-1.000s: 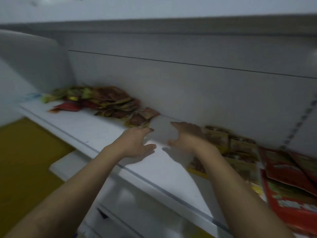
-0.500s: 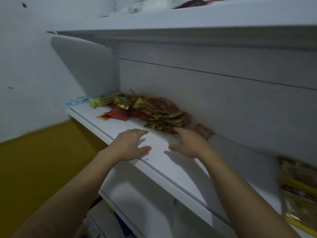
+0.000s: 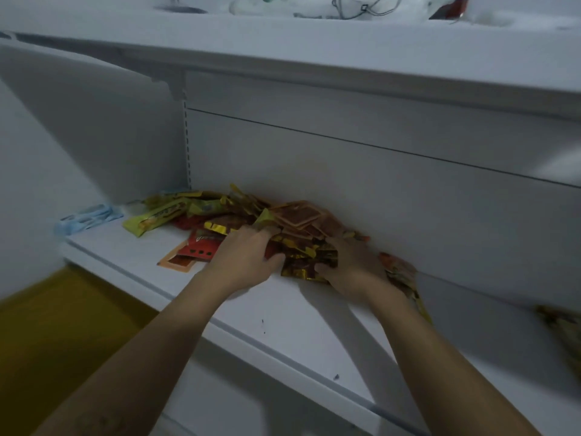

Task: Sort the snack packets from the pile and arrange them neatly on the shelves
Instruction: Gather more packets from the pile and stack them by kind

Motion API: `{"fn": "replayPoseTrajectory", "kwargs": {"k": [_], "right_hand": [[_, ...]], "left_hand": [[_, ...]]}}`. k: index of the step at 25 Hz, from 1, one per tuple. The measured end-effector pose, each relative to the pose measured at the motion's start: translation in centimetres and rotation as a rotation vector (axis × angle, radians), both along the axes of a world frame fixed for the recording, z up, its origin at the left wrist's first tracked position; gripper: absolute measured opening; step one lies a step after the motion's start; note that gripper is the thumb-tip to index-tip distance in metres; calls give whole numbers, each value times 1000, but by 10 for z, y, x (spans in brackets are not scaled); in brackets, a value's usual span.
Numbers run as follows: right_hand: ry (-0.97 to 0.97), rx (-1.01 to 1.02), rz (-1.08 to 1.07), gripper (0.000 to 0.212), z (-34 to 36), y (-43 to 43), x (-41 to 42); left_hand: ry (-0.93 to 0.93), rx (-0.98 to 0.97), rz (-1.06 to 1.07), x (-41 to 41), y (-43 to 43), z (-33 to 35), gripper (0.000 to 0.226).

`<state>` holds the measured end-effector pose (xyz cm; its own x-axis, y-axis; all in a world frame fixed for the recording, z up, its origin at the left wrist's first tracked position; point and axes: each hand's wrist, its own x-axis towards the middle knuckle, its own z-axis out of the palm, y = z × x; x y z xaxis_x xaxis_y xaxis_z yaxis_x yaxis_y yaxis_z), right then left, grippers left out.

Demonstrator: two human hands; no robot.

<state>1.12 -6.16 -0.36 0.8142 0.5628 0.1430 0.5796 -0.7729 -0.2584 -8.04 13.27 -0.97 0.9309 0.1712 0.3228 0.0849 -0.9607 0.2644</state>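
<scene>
A pile of snack packets [image 3: 295, 215] in brown, gold, green and red lies at the back of the white shelf [image 3: 251, 309], against the rear panel. My left hand [image 3: 248, 259] digs its fingers into the pile's front, thumb against a bunch of gold-brown packets [image 3: 301, 256]. From the other side my right hand [image 3: 349, 265] covers the same bunch, thumb pinching its lower edge. A red packet [image 3: 201, 247] and a flat orange packet [image 3: 176, 262] lie just left of my left hand. Another packet [image 3: 402, 278] shows beside my right wrist.
Green packets [image 3: 157, 215] trail off the pile's left end, and a pale blue item [image 3: 85, 217] lies at the shelf's left corner. An upper shelf [image 3: 283, 42] hangs close overhead. More packets [image 3: 562, 328] sit at the far right. Yellow floor [image 3: 63, 325] lies below left.
The view swung left and closer to the pile. Both hands moved from the bare shelf board forward into the pile and closed round a bunch of gold-brown packets.
</scene>
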Motion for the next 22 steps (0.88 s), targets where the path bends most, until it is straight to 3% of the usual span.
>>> {"fn": "replayPoseTrajectory", "kwargs": {"k": [5,8,13,22], "right_hand": [[-96,79,-12,44,9,9,26],[-128,103,34,46,13,23,35],[-180,145,137,52,22,58,54],[-234,60,245,48,28,149,58]], "left_hand": [[-71,76,-9,29,4,3,61],[-129,97,5,33,18,1,65],[-61,127,103,33,55,7,61],[-22,107,213,26,126,3,53]]}}
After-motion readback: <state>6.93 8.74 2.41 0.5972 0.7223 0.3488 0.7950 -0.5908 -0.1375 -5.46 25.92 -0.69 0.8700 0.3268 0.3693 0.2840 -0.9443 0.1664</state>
